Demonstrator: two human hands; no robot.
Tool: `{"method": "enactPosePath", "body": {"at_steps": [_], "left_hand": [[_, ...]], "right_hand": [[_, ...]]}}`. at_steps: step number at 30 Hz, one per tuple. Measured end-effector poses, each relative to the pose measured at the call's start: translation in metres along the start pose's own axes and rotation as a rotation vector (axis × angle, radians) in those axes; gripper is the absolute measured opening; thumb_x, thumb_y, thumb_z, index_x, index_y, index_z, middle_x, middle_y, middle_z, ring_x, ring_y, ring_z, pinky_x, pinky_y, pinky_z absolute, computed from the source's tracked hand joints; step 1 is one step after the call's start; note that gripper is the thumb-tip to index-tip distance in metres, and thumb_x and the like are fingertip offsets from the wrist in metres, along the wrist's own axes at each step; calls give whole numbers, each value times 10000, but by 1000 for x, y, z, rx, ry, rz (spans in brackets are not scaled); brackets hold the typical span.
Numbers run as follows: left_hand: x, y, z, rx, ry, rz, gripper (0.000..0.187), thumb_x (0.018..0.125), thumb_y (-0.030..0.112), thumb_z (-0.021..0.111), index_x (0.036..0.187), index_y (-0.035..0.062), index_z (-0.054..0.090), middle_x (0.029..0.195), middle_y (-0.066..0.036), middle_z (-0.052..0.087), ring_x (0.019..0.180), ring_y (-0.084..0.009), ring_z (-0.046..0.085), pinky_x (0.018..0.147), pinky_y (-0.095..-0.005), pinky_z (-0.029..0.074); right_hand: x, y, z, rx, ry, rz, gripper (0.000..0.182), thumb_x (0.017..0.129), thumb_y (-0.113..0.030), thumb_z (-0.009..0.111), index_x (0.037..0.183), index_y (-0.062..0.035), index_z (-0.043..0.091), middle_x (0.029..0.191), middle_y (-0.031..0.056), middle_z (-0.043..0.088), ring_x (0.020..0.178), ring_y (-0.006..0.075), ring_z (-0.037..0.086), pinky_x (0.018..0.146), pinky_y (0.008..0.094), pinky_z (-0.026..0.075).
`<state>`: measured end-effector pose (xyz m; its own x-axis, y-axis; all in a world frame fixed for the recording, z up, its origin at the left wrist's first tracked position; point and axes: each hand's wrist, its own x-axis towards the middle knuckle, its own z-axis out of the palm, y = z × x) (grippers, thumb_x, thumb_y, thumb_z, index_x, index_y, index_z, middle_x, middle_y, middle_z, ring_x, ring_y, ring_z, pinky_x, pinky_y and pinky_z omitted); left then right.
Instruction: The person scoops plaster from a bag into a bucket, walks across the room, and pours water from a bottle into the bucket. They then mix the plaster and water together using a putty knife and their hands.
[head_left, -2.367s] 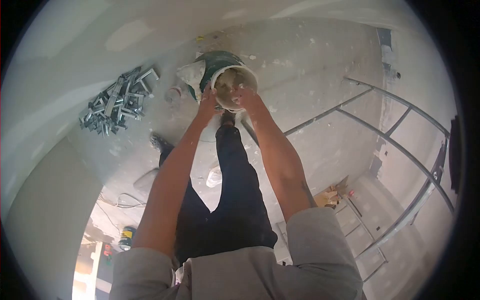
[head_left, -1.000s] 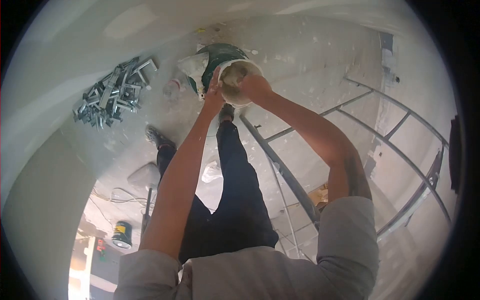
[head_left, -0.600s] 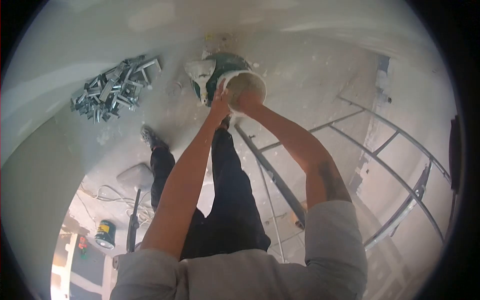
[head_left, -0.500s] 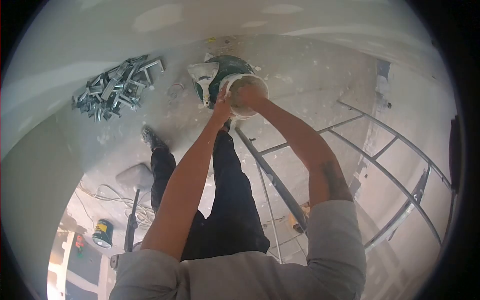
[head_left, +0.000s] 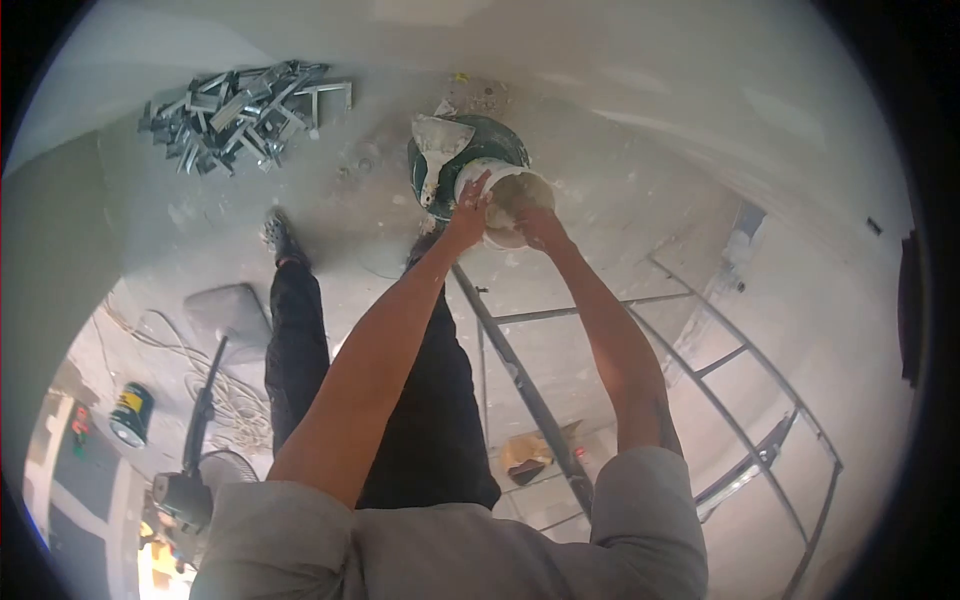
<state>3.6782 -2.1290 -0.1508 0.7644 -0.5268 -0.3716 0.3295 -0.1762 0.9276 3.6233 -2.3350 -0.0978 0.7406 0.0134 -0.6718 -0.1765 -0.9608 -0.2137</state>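
Observation:
My left hand (head_left: 467, 214) grips the left side of a white bucket (head_left: 468, 182), fingers along its outer wall near the rim. The bucket tips its mouth toward me, and a pale grey-beige coating shows inside. My right hand (head_left: 540, 230) reaches over the near right rim into the bucket. Its fingers look curled, but their tips and anything they hold are hard to make out. Behind the bucket stands a dark green round tub (head_left: 500, 140). Across its left side lies a wide plaster-smeared putty knife (head_left: 440, 145).
Metal brackets (head_left: 240, 115) are heaped at the far left. A metal ladder-like frame (head_left: 530, 385) extends along the right. At lower left are a grey cushion-like pad (head_left: 225, 315), coiled cable (head_left: 235, 405), a dark can (head_left: 131, 415) and a fan (head_left: 185, 490).
My right hand has shifted from the middle of the bucket's inside to its near right edge. The view has also shifted, bringing the fan into sight.

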Motion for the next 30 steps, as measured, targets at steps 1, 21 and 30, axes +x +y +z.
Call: {"method": "enactPosePath", "body": {"at_steps": [1, 21, 30], "left_hand": [[0, -14, 0, 262, -3, 238, 471, 954, 151, 511, 1403, 15, 473, 1566, -261, 285, 1425, -442, 324, 1184, -506, 258], [-13, 32, 12, 98, 206, -28, 478, 1041, 184, 374, 1518, 187, 348, 1483, -271, 399, 1415, -450, 315, 1155, -500, 316], [-1, -31, 29, 528, 214, 412, 475, 974, 151, 541, 1444, 156, 471, 1535, -236, 351, 1395, -468, 343, 1152, -513, 316]], "right_hand": [[-6, 12, -13, -120, -19, -94, 323, 840, -156, 628, 1144, -49, 649, 1079, 213, 676, 980, 368, 669, 883, 469, 527], [-23, -39, -52, -333, 8, 162, 254, 887, -115, 592, 1114, -1, 602, 907, 201, 690, 808, 363, 714, 624, 458, 579], [-40, -20, -71, 1491, -494, 468, 424, 737, -52, 697, 1152, -21, 617, 803, 33, 639, 640, 104, 576, 521, 230, 435]]}}
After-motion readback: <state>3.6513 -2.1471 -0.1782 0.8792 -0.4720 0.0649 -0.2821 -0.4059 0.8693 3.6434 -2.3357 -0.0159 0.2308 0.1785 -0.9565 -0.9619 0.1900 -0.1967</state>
